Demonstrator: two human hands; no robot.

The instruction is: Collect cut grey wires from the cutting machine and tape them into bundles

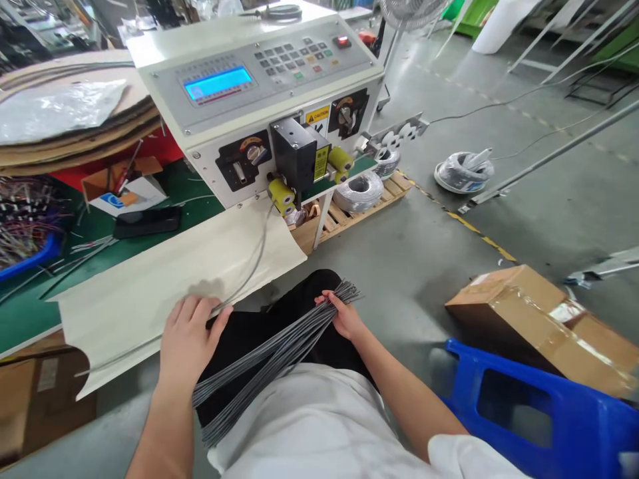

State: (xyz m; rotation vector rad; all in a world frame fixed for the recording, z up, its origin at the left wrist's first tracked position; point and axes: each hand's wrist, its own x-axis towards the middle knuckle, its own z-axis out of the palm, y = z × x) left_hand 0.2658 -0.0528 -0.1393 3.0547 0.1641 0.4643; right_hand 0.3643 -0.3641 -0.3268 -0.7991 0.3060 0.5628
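Grasping a single grey wire (261, 247) in the fingers of the left hand (188, 336), over the cream sheet (124, 293). Clenching the grey wire bundle (282, 342) near one end in the fingers of the right hand (341, 315), above the lap (239, 332). Marked "CAUTION" on the machine's (167, 110) yellow label (318, 116).

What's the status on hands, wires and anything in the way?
Left hand on wire at cream sheet. Right hand gripping grey wire bundle over lap. Nothing visibly blocking either hand.
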